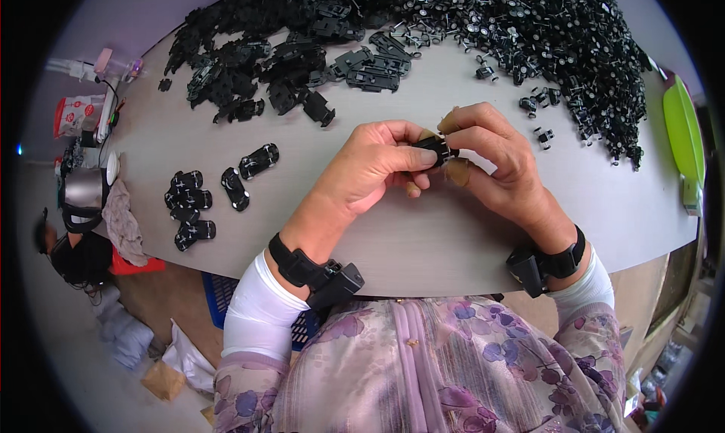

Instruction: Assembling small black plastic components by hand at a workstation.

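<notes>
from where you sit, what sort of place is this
Probably a small workshop for toy-car parts: a big heap of little wheel-and-axle pieces, a pile of flat black car bases and a few black toy-car pieces share one table.

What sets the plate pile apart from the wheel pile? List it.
Shape: the plate pile holds broad, flattish pieces; the wheel pile, small round wheels on axles.
Colour: the plate pile looks plain dark; the wheel pile is speckled silver.
Both lie loose, far back on the table.
</notes>
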Demonstrator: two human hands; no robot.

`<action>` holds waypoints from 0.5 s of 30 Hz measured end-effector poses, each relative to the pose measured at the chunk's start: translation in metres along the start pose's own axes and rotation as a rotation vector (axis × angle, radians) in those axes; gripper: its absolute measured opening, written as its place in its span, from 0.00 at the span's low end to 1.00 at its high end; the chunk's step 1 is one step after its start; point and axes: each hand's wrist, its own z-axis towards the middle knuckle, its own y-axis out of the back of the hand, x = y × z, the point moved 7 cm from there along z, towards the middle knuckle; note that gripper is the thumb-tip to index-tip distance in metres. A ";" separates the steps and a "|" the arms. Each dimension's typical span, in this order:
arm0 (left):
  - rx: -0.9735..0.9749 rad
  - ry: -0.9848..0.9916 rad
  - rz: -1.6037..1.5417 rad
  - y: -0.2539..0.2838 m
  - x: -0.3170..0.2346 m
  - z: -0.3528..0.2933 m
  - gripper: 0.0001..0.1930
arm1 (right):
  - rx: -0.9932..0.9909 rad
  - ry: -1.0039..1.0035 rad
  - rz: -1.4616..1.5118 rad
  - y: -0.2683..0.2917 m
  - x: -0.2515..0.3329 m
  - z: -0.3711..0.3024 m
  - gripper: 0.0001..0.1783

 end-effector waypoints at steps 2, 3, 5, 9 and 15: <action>0.000 -0.005 -0.025 0.000 -0.001 -0.001 0.08 | 0.012 0.007 -0.037 0.001 0.001 0.000 0.17; 0.002 -0.010 -0.040 0.001 -0.001 -0.001 0.07 | 0.017 -0.001 -0.056 0.001 0.001 -0.001 0.16; 0.015 -0.018 -0.081 0.002 -0.001 -0.003 0.07 | 0.032 -0.007 -0.080 0.000 0.003 0.000 0.14; 0.051 -0.013 -0.160 0.002 0.003 -0.006 0.06 | 0.065 0.073 -0.110 -0.007 0.013 0.002 0.10; 0.074 -0.032 -0.115 0.001 0.003 -0.009 0.06 | 0.034 0.180 -0.117 -0.013 0.023 -0.002 0.11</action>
